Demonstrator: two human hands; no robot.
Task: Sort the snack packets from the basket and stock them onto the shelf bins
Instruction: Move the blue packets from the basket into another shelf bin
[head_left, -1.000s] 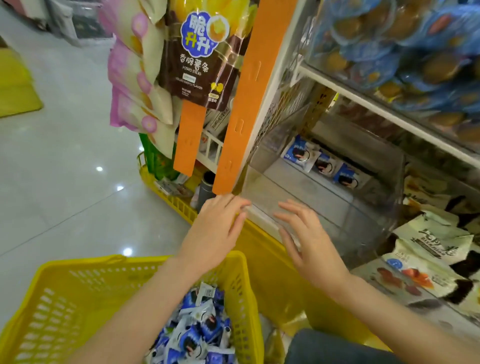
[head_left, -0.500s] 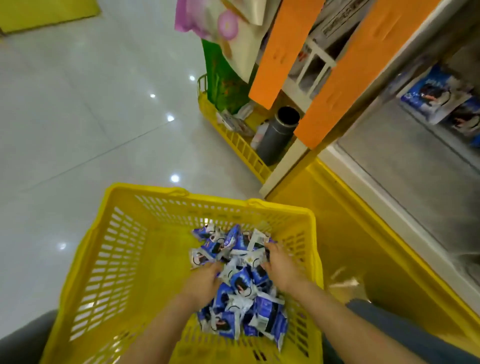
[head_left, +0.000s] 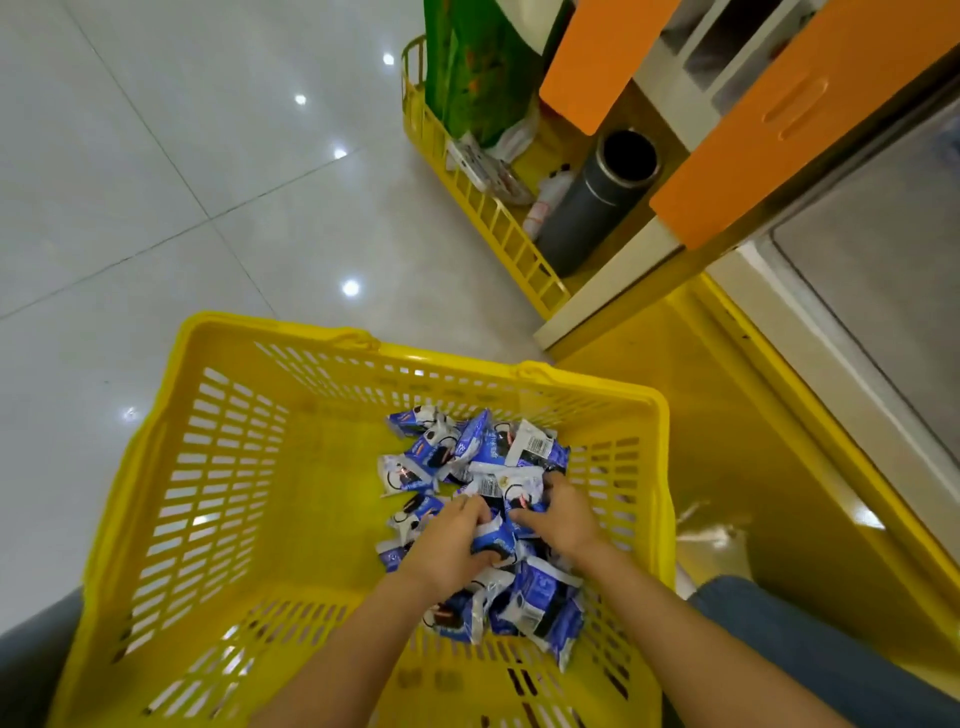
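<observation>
Foil in blue and white is seen on the snack packets (head_left: 470, 460) in the head view, each small pillow-shaped pack printed with a dark round biscuit and some turned to show a barcode. They are heaped in the right half of the yellow slotted basket (head_left: 218, 467), which stands on the pale tiled floor (head_left: 156, 208) just beside the yellow shelf base (head_left: 769, 467). No common direction is kept: the packs lie jumbled and overlapping, their long axes pointing every way, some flat and some tipped on edge. The left hand (head_left: 447, 548) is sunk in the heap, its fingers and thumb curled round one blue pack. The right hand (head_left: 563, 514) is set just beside it, its fingers bent down into the packs and closed on several.
</observation>
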